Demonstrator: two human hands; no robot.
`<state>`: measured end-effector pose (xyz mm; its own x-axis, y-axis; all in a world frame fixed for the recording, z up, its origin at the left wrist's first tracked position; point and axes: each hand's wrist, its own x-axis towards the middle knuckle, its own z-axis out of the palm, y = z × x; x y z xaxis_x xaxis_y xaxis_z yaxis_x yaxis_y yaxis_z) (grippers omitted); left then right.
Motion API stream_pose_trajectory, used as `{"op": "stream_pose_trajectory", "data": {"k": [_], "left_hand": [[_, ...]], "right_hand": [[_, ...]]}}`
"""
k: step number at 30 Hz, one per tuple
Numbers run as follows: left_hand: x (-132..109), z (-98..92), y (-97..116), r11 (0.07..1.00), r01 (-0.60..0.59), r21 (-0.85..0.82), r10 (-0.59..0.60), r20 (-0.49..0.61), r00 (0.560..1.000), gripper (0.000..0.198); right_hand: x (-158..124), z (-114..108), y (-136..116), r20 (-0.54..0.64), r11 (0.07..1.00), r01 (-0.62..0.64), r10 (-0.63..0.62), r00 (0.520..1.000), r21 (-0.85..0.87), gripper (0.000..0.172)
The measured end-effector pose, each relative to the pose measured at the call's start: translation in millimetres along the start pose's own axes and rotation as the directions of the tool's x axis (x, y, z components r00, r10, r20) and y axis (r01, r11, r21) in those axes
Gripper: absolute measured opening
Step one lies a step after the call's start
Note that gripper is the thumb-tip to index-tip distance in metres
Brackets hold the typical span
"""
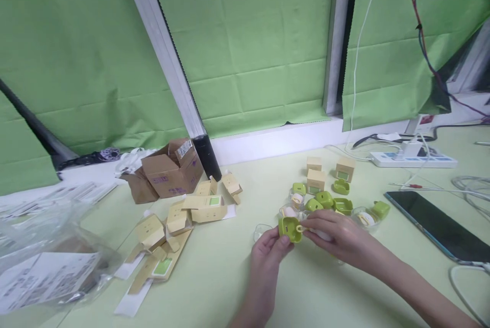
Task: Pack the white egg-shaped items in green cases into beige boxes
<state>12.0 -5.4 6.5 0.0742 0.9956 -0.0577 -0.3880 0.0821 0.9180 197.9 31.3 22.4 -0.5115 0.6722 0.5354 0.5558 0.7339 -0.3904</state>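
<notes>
My left hand (270, 254) is closed on a small green open case (290, 229), thumb at its lower edge and the hollow side facing me. My right hand (339, 236) pinches a small pale loop (300, 228) at the case's right edge; whether the loop is attached there, I cannot tell. Just beyond my hands lie more green case parts, among them an open green piece (342, 206) and a rounded green piece (324, 199). Clear plastic pieces with pale round contents, such as one clear cup (365, 218), sit among them.
Small kraft boxes (316, 181) stand behind the green parts. Opened, flattened kraft boxes (178, 217) lie left, near a brown carton (172, 169) and a clear plastic bag (49, 261). At right are a phone (440, 223), a power strip (415, 159) and loose cables.
</notes>
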Motion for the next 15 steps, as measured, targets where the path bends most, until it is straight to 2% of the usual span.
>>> {"op": "stream_pose_trajectory", "data": {"k": [4, 7, 9, 12, 15], "left_hand": [[0, 1.0, -2, 1.0, 0.024, 0.02, -0.024, 0.019, 1.0, 0.03], [1, 1.5, -6, 0.997, 0.073, -0.011, -0.073, 0.001, 0.997, 0.034], [3, 1.7, -9, 0.995, 0.09, -0.051, -0.092, -0.033, 0.995, 0.041], [5, 1.4, -14, 0.993, 0.084, -0.082, -0.088, -0.047, 0.995, 0.047], [7, -0.3, -18, 0.993, 0.104, -0.049, -0.105, -0.007, 0.994, 0.043]], "right_hand": [[2, -2, -10, -0.09, 0.995, -0.053, 0.06, 0.994, 0.084, 0.02], [2, -1, -19, -0.114, 0.98, -0.103, 0.123, 0.986, 0.168, 0.02], [-1, 1, -20, -0.117, 0.982, -0.08, 0.101, 0.988, 0.171, 0.02], [-6, 6, -15, -0.118, 0.998, 0.008, 0.0, 0.993, 0.064, 0.018], [-9, 10, -9, -0.11, 0.994, 0.063, -0.073, 0.991, -0.092, 0.019]]}}
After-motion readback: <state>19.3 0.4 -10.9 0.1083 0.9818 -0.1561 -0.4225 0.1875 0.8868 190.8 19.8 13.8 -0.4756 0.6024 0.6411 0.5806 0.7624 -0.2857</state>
